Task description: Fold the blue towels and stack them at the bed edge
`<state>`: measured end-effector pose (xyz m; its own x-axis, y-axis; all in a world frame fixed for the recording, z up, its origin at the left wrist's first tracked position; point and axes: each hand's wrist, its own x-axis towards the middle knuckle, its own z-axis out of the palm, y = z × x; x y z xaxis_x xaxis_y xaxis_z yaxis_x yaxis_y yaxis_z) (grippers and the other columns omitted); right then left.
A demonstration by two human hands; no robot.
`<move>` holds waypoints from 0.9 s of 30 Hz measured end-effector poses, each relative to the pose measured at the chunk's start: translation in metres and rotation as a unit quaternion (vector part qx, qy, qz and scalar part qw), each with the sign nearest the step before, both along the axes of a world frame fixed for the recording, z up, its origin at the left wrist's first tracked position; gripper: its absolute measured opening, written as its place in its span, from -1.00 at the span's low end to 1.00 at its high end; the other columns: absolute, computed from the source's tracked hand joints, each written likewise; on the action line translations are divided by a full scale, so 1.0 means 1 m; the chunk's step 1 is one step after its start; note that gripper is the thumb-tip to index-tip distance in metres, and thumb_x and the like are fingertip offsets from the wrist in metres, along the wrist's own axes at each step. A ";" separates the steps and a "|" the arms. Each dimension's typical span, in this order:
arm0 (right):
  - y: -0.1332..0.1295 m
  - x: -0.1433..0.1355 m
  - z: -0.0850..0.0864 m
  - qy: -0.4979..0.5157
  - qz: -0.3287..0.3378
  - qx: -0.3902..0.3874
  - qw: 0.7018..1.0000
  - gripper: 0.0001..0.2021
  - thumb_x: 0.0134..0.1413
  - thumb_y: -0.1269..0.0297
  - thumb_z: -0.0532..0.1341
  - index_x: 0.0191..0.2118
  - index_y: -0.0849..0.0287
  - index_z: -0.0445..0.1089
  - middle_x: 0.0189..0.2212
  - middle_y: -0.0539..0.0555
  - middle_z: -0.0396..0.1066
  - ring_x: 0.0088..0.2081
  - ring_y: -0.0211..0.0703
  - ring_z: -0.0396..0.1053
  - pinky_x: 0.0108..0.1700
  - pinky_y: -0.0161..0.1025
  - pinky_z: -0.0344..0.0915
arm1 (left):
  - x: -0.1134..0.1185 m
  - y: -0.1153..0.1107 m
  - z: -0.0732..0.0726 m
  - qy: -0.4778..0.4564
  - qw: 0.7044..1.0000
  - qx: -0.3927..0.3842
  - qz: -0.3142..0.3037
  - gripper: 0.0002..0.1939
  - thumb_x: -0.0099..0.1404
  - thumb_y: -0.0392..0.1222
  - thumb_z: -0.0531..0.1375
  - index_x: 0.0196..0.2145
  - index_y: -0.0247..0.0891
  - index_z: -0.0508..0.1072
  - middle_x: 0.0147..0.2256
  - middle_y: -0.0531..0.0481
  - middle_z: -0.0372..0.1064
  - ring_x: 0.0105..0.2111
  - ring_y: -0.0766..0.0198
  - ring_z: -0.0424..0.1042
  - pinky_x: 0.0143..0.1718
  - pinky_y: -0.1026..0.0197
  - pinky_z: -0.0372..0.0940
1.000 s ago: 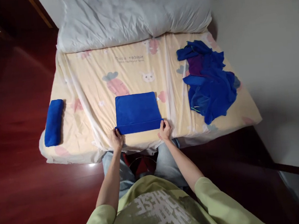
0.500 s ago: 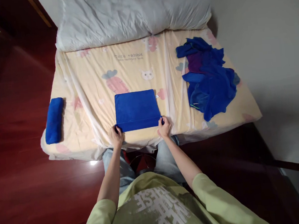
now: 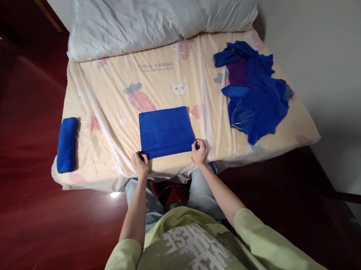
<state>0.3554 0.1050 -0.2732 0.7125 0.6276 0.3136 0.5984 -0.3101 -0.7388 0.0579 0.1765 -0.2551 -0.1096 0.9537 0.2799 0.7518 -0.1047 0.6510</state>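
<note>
Remaining pinched by the left hand (image 3: 141, 164) and right hand (image 3: 199, 151) at its near corners, the blue cloth (image 3: 166, 125) is little changed, its fold (image 3: 169, 150) seemingly barely advanced.

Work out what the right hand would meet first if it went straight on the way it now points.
The right hand would probably meet the folded blue cloth, whose near right corner it pinches; depth is hard to judge from one view.
</note>
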 end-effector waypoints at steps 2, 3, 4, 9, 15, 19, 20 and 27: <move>0.000 0.000 -0.002 -0.003 -0.001 0.004 1.000 -0.69 0.29 0.12 0.10 -0.19 0.21 0.51 -0.34 0.18 0.55 -0.30 -0.08 0.51 -0.13 -0.21 0.38 | 0.000 0.000 0.000 0.002 1.000 -0.001 -0.001 -0.87 0.41 -0.18 0.04 -0.20 -0.22 0.37 -0.30 -0.16 0.36 -0.17 0.01 0.39 -0.02 -0.03 0.27; 0.000 0.000 -0.002 -0.003 -0.003 0.004 1.000 -0.69 0.29 0.13 0.10 -0.19 0.21 0.51 -0.34 0.18 0.55 -0.29 -0.08 0.50 -0.13 -0.21 0.38 | 0.000 0.000 -0.001 0.005 1.000 0.002 -0.002 -0.87 0.41 -0.18 0.05 -0.20 -0.21 0.36 -0.29 -0.16 0.36 -0.17 0.01 0.39 -0.03 -0.03 0.27; 0.000 0.000 -0.003 -0.004 -0.005 0.005 1.000 -0.69 0.29 0.13 0.10 -0.19 0.22 0.51 -0.35 0.17 0.55 -0.29 -0.09 0.50 -0.13 -0.21 0.38 | 0.000 0.000 -0.001 0.008 1.000 0.005 -0.003 -0.87 0.41 -0.18 0.05 -0.20 -0.21 0.36 -0.29 -0.16 0.36 -0.17 0.01 0.39 -0.03 -0.02 0.27; 0.001 -0.001 -0.003 -0.002 -0.012 -0.001 1.000 -0.70 0.27 0.15 0.09 -0.20 0.22 0.50 -0.37 0.16 0.53 -0.32 -0.11 0.47 -0.14 -0.21 0.36 | 0.001 0.001 0.000 0.014 1.000 0.011 -0.002 -0.84 0.40 -0.18 0.04 -0.15 -0.23 0.37 -0.33 -0.12 0.35 -0.21 0.03 0.39 -0.06 0.00 0.28; 0.001 -0.001 0.000 0.009 -0.012 -0.004 1.000 -0.73 0.25 0.17 0.10 -0.20 0.21 0.48 -0.36 0.15 0.51 -0.31 -0.11 0.45 -0.13 -0.20 0.36 | 0.001 0.002 -0.001 -0.011 1.000 -0.005 0.020 -0.76 0.39 -0.15 0.09 -0.04 -0.27 0.35 -0.37 -0.07 0.32 -0.25 0.04 0.41 -0.02 -0.03 0.30; 0.001 -0.001 0.001 0.009 -0.007 0.006 1.000 -0.76 0.22 0.20 0.11 -0.20 0.21 0.46 -0.39 0.11 0.47 -0.33 -0.13 0.42 -0.13 -0.21 0.35 | 0.001 0.002 -0.003 -0.005 1.000 -0.012 0.018 -0.79 0.39 -0.13 0.07 -0.09 -0.26 0.34 -0.32 -0.12 0.34 -0.23 0.03 0.41 0.00 -0.04 0.30; 0.001 -0.001 0.002 0.010 -0.006 0.010 1.000 -0.77 0.22 0.20 0.11 -0.20 0.20 0.45 -0.40 0.10 0.46 -0.34 -0.14 0.40 -0.13 -0.21 0.35 | 0.001 0.002 -0.003 -0.002 1.000 -0.012 0.014 -0.81 0.40 -0.13 0.06 -0.10 -0.25 0.34 -0.32 -0.12 0.34 -0.22 0.03 0.40 0.00 -0.04 0.30; -0.001 -0.006 0.017 -0.005 0.007 0.031 0.999 -0.82 0.30 0.26 0.08 -0.19 0.17 0.42 -0.26 0.14 0.39 -0.26 -0.16 0.37 -0.09 -0.21 0.37 | 0.001 0.000 0.003 0.009 1.000 0.008 0.001 -0.89 0.38 -0.19 0.07 -0.20 -0.19 0.37 -0.32 -0.14 0.31 -0.15 -0.02 0.34 0.00 -0.05 0.27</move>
<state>0.3490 0.1042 -0.2558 0.7004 0.6165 0.3597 0.6098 -0.2550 -0.7504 0.0591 0.1765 -0.2524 -0.1052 0.9492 0.2966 0.7642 -0.1137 0.6349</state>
